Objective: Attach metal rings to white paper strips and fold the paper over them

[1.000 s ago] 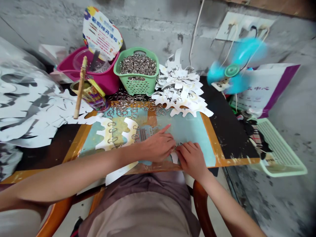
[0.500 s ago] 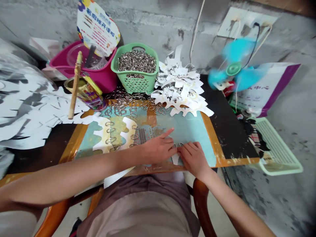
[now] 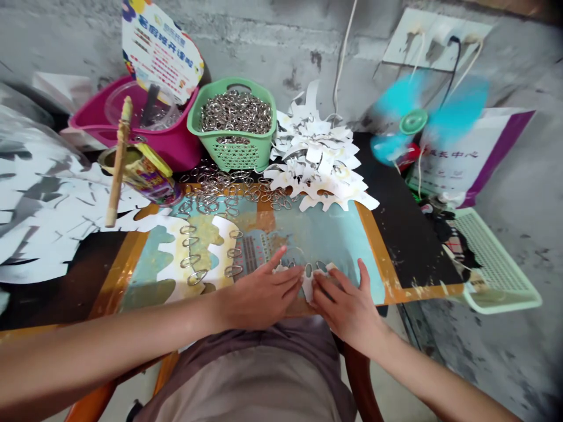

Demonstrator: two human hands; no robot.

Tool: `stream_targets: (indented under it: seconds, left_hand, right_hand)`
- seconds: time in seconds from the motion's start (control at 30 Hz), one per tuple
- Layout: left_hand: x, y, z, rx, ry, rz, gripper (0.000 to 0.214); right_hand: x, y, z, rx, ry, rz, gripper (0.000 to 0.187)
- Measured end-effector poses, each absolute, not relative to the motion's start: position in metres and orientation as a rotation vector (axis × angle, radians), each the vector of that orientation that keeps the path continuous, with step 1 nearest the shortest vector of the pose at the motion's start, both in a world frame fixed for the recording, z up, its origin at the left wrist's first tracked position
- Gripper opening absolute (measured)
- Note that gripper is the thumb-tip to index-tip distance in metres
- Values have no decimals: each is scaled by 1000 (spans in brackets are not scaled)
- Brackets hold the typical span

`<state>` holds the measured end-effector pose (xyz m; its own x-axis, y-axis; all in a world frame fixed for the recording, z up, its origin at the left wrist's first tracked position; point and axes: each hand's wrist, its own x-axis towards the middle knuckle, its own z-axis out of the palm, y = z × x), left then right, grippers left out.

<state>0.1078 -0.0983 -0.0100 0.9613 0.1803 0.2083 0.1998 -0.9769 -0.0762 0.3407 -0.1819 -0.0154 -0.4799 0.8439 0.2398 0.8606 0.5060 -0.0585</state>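
My left hand (image 3: 259, 296) and my right hand (image 3: 349, 308) lie side by side at the near edge of the table, fingers stretched flat and pressing on a white paper cut-out (image 3: 310, 280) with small metal rings (image 3: 320, 266) at its top. Left of my left hand lies another cut-out (image 3: 206, 249) with several metal rings on it, on the blue and orange mat (image 3: 334, 234).
At the back stand a green basket (image 3: 235, 146) full of metal rings, a pink tub (image 3: 171, 146), a tin with a wooden stick (image 3: 116, 164) and a heap of white cut-outs (image 3: 316, 161). Loose rings (image 3: 220, 190) lie before the basket. A turquoise fan (image 3: 413, 123) spins at right, above a pale green tray (image 3: 505, 281).
Both hands have drawn back toward my body to the table's near edge, and their fingers have flattened onto the white cut-out. The view has tilted a little.
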Motion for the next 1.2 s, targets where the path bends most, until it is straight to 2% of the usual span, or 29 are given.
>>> stream_targets:
  seconds: [0.27,0.4,0.53,0.73,0.83,0.9,1.0,1.1,1.2]
  left_hand:
    - [106,-112,-3,-3112,-527,-226,36]
    - [108,-117,-1,-3142,-672,-239,44]
    - [107,-116,0,-3159,-856,-295,42]
    - [108,-116,-5,-3206,-623,-245,43]
    - [110,-115,-5,-3201,-614,-248,46]
    - [111,-115,-6,-3177,-611,-247,47]
    - [114,-116,-8,-3133,-606,-232,46]
    - [115,-118,-10,-3114,-602,-229,44]
    - [115,-118,-8,-3111,-653,-246,42]
  right_hand:
    - [333,-187,-23,-1484,-2405,-175,18]
    - [330,-194,-33,-1514,-2391,-191,23]
    - [328,-198,-39,-1544,-2383,-146,26]
    - [332,-199,-37,-1538,-2349,-38,27]
    - [342,-198,-33,-1519,-2360,83,34]
    - [352,-198,-31,-1454,-2378,276,43]
    - [366,-199,-28,-1420,-2119,543,51]
    - [376,-198,-25,-1554,-1720,518,47]
    - [381,-196,-21,-1635,-1724,501,36]
